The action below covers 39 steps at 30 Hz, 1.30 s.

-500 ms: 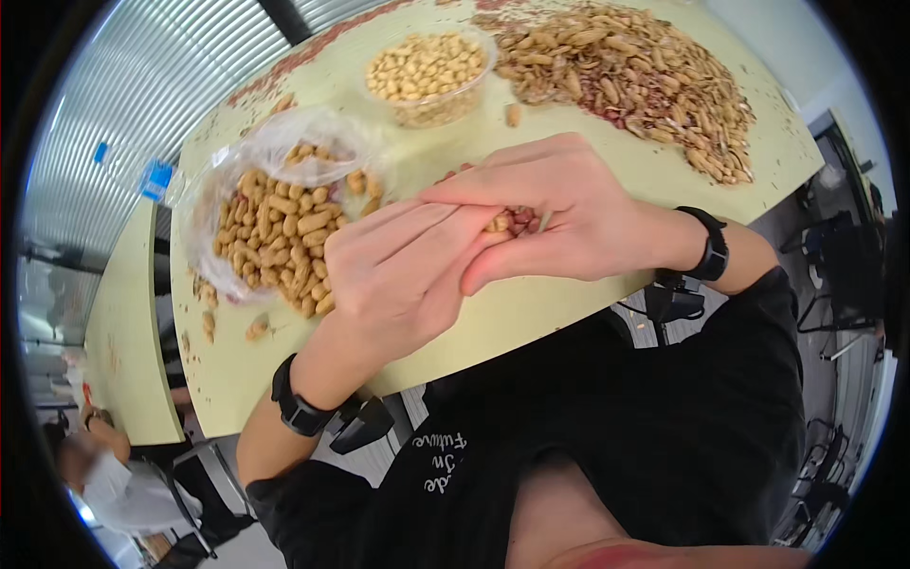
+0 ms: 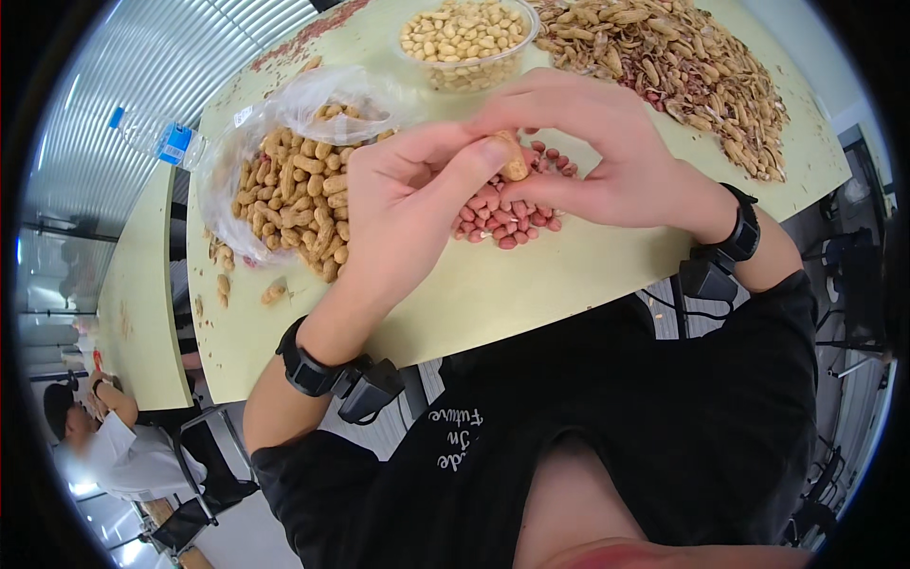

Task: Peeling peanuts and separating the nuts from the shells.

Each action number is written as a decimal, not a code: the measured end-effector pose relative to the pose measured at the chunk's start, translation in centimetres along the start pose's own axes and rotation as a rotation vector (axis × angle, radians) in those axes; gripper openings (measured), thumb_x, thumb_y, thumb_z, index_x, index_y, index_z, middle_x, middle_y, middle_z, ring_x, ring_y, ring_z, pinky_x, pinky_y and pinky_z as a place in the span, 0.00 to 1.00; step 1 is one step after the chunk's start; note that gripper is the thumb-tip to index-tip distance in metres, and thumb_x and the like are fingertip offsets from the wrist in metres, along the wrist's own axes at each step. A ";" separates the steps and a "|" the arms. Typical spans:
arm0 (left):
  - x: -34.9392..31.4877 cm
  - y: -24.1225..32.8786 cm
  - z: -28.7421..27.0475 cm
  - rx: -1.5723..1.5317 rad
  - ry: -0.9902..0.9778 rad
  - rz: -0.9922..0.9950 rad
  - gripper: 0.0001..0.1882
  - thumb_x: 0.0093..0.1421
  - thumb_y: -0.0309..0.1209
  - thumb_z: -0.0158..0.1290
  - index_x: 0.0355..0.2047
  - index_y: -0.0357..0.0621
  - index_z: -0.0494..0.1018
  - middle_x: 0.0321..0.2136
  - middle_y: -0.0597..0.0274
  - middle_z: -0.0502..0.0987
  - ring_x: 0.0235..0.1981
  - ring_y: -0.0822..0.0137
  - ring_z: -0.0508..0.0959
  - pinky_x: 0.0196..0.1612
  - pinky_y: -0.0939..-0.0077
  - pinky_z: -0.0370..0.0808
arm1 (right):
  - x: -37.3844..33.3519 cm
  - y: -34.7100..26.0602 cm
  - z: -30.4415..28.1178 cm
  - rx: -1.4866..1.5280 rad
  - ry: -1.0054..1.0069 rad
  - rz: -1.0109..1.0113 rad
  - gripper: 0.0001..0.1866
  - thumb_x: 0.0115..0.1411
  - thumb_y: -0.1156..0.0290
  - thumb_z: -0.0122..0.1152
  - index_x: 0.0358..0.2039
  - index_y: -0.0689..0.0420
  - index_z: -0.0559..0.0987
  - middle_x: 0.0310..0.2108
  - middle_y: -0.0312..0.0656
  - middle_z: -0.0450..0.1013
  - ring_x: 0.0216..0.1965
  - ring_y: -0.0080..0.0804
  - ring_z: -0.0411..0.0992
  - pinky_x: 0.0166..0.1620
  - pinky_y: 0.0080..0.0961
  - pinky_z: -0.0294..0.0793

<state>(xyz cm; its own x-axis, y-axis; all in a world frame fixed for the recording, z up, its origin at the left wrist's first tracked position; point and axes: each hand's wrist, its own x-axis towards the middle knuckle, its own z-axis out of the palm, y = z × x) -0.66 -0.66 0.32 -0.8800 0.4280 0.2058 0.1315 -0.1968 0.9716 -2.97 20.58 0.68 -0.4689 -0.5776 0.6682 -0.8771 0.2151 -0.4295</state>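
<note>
**Both my hands close on one peanut pod above a pile of red-skinned kernels**

My left hand [image 2: 403,194] grips the tan peanut pod [image 2: 514,163], its thumb laid along the near side of the shell. My right hand [image 2: 611,142] curves in from the other side, thumb and bent fingers meeting at the same pod, so it is held between the two. I cannot tell from here whether the shell is cracked.

Just below and behind my fingertips, the red-skinned kernels [image 2: 507,226] lie in a loose pile on the pale yellow-green table [image 2: 578,270]. On each wrist I wear a black band; a black box-shaped device shows just beside each one.

Left of my left hand sits a clear plastic bag [image 2: 294,109], its mouth spread, full of whole pods [image 2: 303,185]. A few stray pods [image 2: 273,291] lie near it on the table, toward me. Beyond my hands stands a round clear tub [image 2: 479,76] heaped with pale, skinless kernels [image 2: 460,33]. To the right of the tub spreads a large heap of broken shells [image 2: 682,66], with reddish bits mixed in.

Past the bag, at the far left, is a clear bottle [image 2: 156,137] with a blue label and blue cap. Lower down on that side, a person [image 2: 123,450] in a white top sits at another table [image 2: 137,313].
</note>
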 end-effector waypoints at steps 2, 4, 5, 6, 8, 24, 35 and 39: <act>0.3 -0.3 -0.3 0.009 0.005 -0.001 0.10 0.67 0.26 0.57 0.42 0.30 0.80 0.29 0.54 0.84 0.26 0.71 0.84 0.26 0.83 0.78 | 0.0 0.4 0.2 -0.044 0.066 -0.064 0.22 0.51 0.70 0.75 0.47 0.56 0.81 0.36 0.41 0.77 0.38 0.38 0.77 0.40 0.30 0.76; 0.2 -0.8 -0.3 0.013 0.010 -0.005 0.10 0.67 0.26 0.56 0.42 0.30 0.80 0.29 0.54 0.84 0.25 0.70 0.84 0.25 0.83 0.78 | 0.0 0.7 0.1 -0.043 0.060 -0.062 0.22 0.51 0.70 0.75 0.47 0.56 0.81 0.36 0.42 0.77 0.38 0.40 0.77 0.40 0.30 0.76; 0.1 -1.0 -0.2 0.034 0.021 0.025 0.10 0.67 0.27 0.56 0.41 0.30 0.80 0.29 0.54 0.84 0.25 0.70 0.84 0.25 0.83 0.78 | 0.0 0.7 0.1 -0.047 0.055 -0.063 0.22 0.50 0.70 0.75 0.47 0.56 0.81 0.37 0.42 0.77 0.38 0.41 0.77 0.41 0.31 0.76; 0.1 -1.1 -0.2 0.055 0.029 0.060 0.10 0.68 0.27 0.56 0.41 0.30 0.80 0.28 0.54 0.84 0.24 0.69 0.84 0.25 0.83 0.78 | 0.0 0.8 0.1 -0.047 0.054 -0.063 0.22 0.50 0.70 0.75 0.47 0.56 0.81 0.37 0.42 0.77 0.38 0.41 0.77 0.41 0.31 0.76; 0.2 -0.8 -0.1 0.032 0.012 0.043 0.09 0.67 0.26 0.56 0.40 0.30 0.80 0.28 0.54 0.84 0.25 0.69 0.84 0.26 0.83 0.79 | 0.0 0.8 0.1 -0.043 0.040 -0.053 0.22 0.50 0.70 0.75 0.47 0.56 0.81 0.37 0.42 0.77 0.38 0.42 0.77 0.42 0.32 0.76; -0.7 -0.4 1.1 0.542 0.017 0.409 0.03 0.62 0.20 0.58 0.34 0.34 0.82 0.23 0.61 0.83 0.21 0.76 0.81 0.23 0.82 0.77 | -0.6 -2.0 0.5 0.638 -0.140 0.517 0.23 0.62 0.73 0.69 0.56 0.65 0.77 0.31 0.38 0.80 0.28 0.19 0.77 0.32 0.16 0.77; -0.8 -0.3 1.2 0.714 0.049 0.537 0.04 0.58 0.20 0.61 0.34 0.37 0.82 0.20 0.59 0.81 0.19 0.70 0.82 0.23 0.81 0.75 | -1.1 -1.6 0.8 0.310 -0.030 0.160 0.19 0.62 0.68 0.70 0.50 0.63 0.81 0.28 0.39 0.80 0.28 0.17 0.78 0.32 0.15 0.76; -0.8 -0.1 1.3 0.368 0.051 0.252 0.06 0.64 0.21 0.57 0.37 0.31 0.82 0.25 0.57 0.84 0.22 0.71 0.83 0.25 0.81 0.78 | -0.4 -2.3 0.3 0.469 -0.114 0.423 0.17 0.62 0.70 0.69 0.49 0.63 0.80 0.26 0.37 0.79 0.27 0.17 0.78 0.32 0.17 0.77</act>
<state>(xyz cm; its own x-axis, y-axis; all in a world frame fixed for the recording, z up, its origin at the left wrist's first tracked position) 0.63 0.13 0.23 -0.8200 0.3608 0.4443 0.4899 0.0412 0.8708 -0.74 20.09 1.22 -0.7278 -0.6039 0.3249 -0.4673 0.0901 -0.8795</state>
